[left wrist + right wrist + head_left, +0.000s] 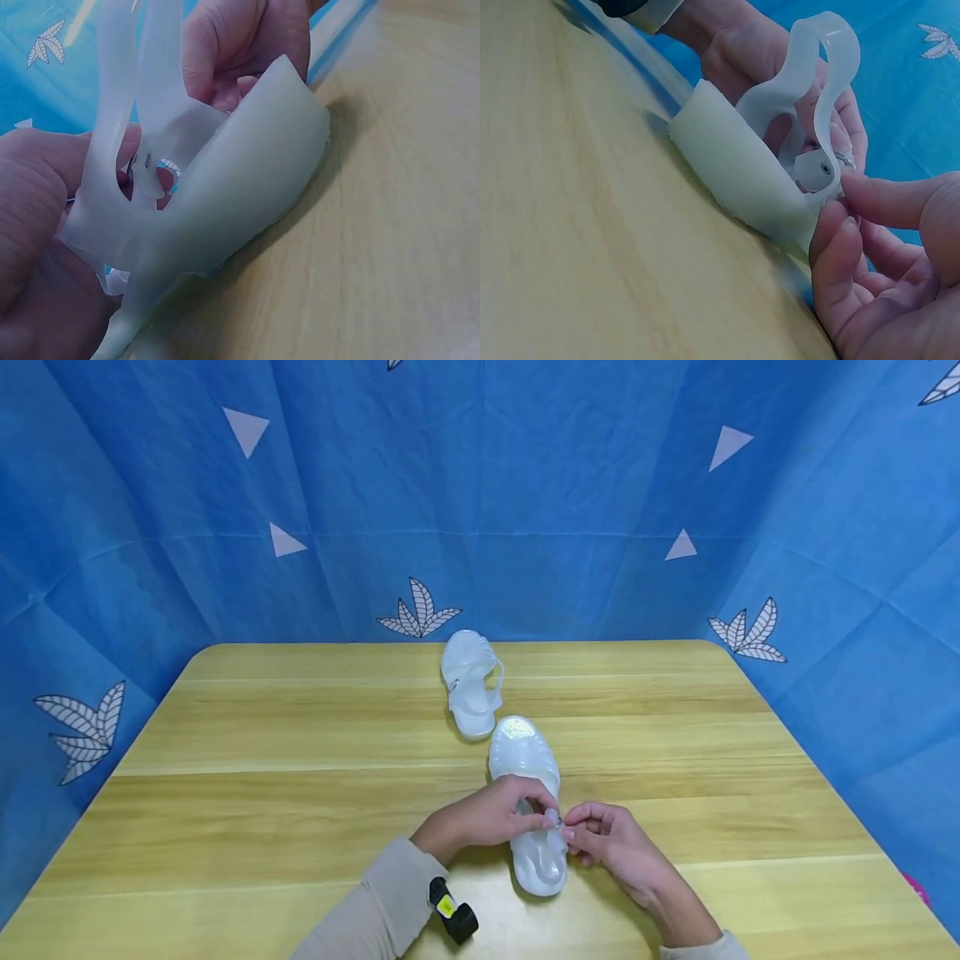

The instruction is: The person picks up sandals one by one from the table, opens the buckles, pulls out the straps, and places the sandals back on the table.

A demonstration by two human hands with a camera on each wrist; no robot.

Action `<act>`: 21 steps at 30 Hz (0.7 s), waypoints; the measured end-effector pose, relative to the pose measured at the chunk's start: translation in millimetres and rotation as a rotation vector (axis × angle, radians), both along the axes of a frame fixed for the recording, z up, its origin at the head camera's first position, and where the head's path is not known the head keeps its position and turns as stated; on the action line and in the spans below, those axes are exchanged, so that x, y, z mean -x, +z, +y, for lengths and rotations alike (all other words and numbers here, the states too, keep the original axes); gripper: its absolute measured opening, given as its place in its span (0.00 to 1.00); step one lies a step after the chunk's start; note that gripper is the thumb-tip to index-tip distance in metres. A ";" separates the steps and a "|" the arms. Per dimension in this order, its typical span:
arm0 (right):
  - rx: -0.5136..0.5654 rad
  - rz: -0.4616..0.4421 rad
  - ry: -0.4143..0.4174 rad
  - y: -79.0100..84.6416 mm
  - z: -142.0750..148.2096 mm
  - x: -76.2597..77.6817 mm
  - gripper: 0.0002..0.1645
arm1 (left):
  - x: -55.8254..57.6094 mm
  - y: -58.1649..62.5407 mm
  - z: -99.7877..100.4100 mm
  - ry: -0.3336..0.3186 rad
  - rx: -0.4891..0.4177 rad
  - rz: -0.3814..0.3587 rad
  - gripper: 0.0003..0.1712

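A translucent white sandal (522, 752) lies toe away on the table, its heel nearest me. My left hand (495, 814) reaches across it from the left, with thumb and fingers pinching the strap end by the small metal buckle (845, 160). On the sandal's right side, my right hand (618, 852) pinches the strap close to that buckle. The heel strap (838, 56) stands up in a loop in the right wrist view. Fingers partly hide the buckle, so I cannot tell whether it is fastened.
A second white sandal (468, 649) lies farther back, slightly left of the near one, its strap looped out to the right. The wooden table (262, 760) ends at a blue patterned cloth (570, 468) behind and at both sides.
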State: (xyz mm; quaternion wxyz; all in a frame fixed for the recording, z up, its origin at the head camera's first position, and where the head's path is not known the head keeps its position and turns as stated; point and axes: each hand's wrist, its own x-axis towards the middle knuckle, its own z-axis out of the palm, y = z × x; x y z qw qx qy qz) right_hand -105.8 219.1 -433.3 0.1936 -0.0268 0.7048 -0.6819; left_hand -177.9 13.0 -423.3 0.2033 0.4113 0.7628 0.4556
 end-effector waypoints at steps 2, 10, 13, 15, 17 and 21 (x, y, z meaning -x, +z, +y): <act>0.018 -0.006 0.006 -0.3 0.4 0.2 0.15 | 0.5 -0.1 -0.3 -0.007 0.002 0.012 0.07; 0.091 0.009 -0.015 -3.1 -3.3 -0.4 0.09 | -0.9 -1.3 0.9 0.002 -0.016 0.025 0.07; 0.143 0.008 -0.028 -4.9 -5.0 -0.5 0.05 | -2.1 -1.1 1.2 0.010 -0.020 0.017 0.07; 0.175 -0.001 -0.040 -5.6 -5.9 -1.0 0.04 | -2.8 -0.9 1.6 0.013 -0.022 0.005 0.07; 0.199 0.004 -0.043 -6.3 -6.0 -1.3 0.03 | -3.5 -0.6 2.3 0.018 -0.018 -0.002 0.07; 0.221 0.008 -0.051 -7.1 -6.2 -1.3 0.02 | -4.1 -0.7 3.7 0.026 -0.015 -0.014 0.07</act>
